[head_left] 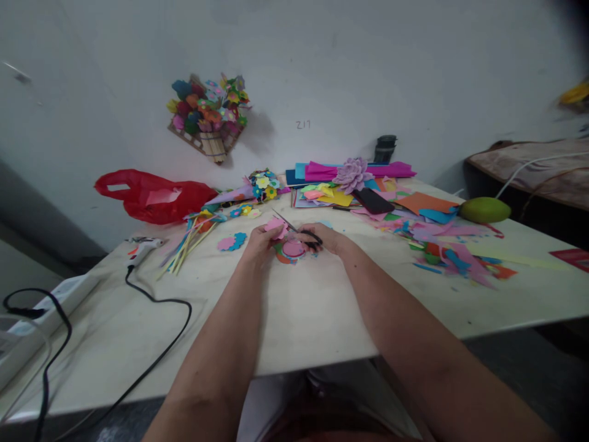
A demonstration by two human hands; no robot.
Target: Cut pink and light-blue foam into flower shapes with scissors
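Observation:
Between the fingers of my left hand (261, 241) is a pink scalloped paper flower (276, 228). My right hand (327, 237) is closed round the black handles of a pair of scissors (311, 238), whose blades point up and left beside the pink flower. Under both hands lies a small heap of coloured paper pieces (293, 248), with a pink round on top. To the left of my left hand, pink and blue scalloped cutouts (231, 242) rest on the table, partly overlapping.
A glue gun (145, 249) with a black cord and a power strip (50, 319) are at the left. Behind stand a red plastic bag (159, 196) and paper flowers (264, 184). Rightward lie paper scraps (460, 261), a dark phone (372, 201) and a green mango (485, 210).

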